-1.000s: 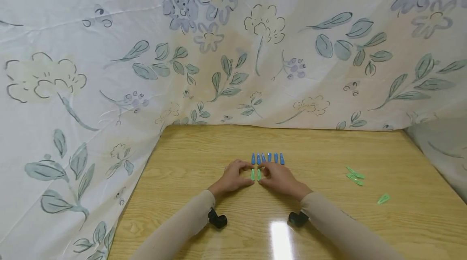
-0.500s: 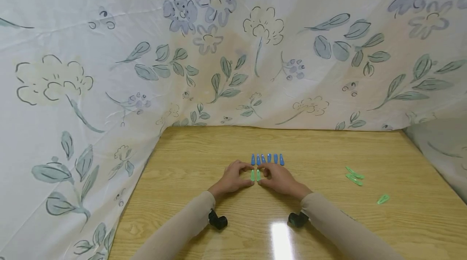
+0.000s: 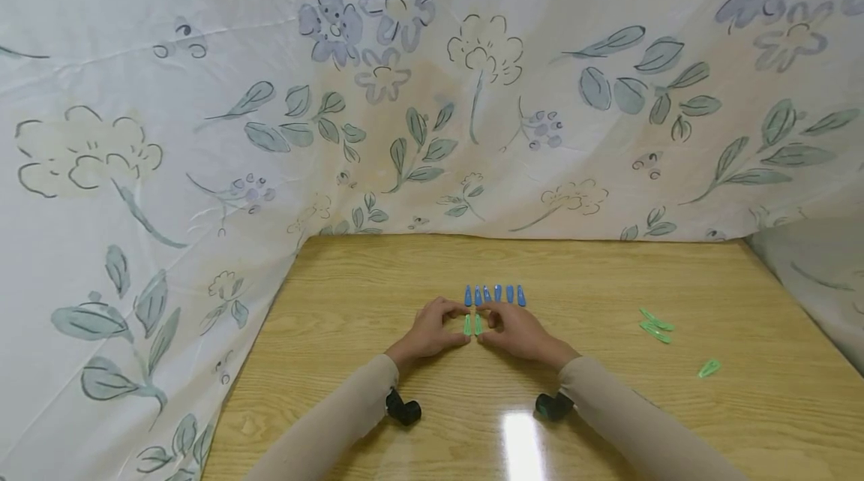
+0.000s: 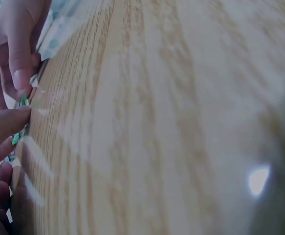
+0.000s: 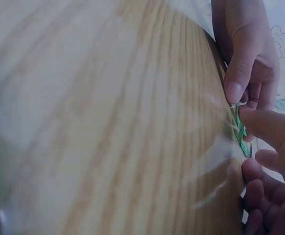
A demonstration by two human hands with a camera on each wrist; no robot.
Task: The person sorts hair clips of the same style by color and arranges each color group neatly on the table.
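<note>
Two green snap hair clips stand side by side in the middle of the wooden table, with a narrow gap between them. My left hand (image 3: 429, 327) pinches the left green hair clip (image 3: 467, 325) lengthwise, index finger at its far end and thumb at its near end. In the same way my right hand (image 3: 516, 329) pinches the right green hair clip (image 3: 478, 325). Just beyond the fingers lies a row of several blue hair clips (image 3: 498, 293), points facing away, some partly hidden by the right hand. Both wrist views show green between the fingertips, partly covered.
To the right lie a few loose green hair clips (image 3: 656, 327), overlapping, and a single green hair clip (image 3: 709, 368) closer to me. A flowered cloth (image 3: 405, 166) hangs along the back and left edges of the wooden table (image 3: 324, 286).
Both hands and the two green hair clips stay practically in place. The head view shifts very slightly.
</note>
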